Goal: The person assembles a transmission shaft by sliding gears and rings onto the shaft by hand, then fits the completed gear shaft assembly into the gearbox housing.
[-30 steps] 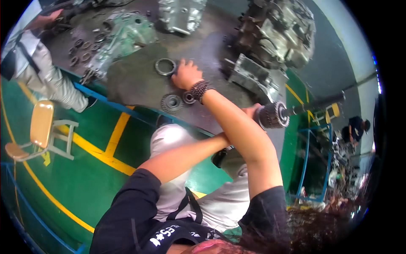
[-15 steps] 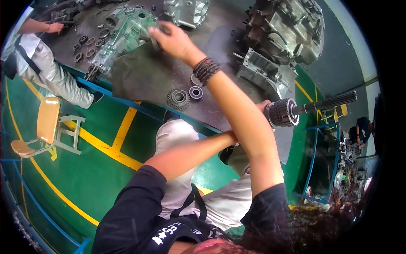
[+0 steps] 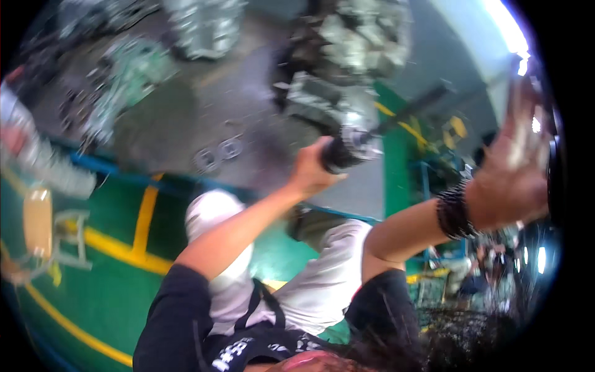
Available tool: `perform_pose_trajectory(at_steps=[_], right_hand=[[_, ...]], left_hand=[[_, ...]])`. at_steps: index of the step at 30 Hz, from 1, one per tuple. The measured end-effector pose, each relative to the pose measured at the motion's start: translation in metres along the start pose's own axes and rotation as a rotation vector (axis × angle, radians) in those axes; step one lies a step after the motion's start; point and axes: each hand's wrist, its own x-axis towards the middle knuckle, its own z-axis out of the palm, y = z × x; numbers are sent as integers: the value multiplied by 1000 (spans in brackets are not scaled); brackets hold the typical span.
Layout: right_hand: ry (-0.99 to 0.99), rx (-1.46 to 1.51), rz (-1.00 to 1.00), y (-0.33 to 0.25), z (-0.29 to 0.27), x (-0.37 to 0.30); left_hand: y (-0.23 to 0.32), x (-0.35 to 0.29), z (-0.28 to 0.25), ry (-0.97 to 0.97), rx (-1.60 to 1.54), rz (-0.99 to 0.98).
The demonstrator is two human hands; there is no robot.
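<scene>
Left grip (image 3: 313, 168) clasps the geared shaft (image 3: 353, 147), which juts rightward.

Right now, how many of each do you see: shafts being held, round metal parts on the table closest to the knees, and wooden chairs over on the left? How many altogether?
Shaft, in the left hand: 1
Round metal parts, blurred: 2
Wooden chair: 1
Total: 4

Centre: left hand (image 3: 313, 170) grips dark geared shaft (image 3: 344, 153) | Far right: right hand (image 3: 509, 167) raised, blurred | Upper left: silver casing (image 3: 206, 26) on bench (image 3: 254, 65)
</scene>
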Motion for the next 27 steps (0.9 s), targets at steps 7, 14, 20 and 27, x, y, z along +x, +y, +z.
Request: perform_pose_trajectory(at_steps=[7, 14, 20, 27], right_hand=[[26, 862, 258, -1, -130, 18], [203, 781, 423, -10, -117, 10], [232, 428, 407, 31, -87, 14], [84, -12, 244, 75, -78, -23]], left_hand=[[29, -6, 46, -28, -100, -174], [48, -14, 52, -74, -105, -161], [42, -4, 42, -99, -71, -153], [36, -2, 36, -53, -62, -144]])
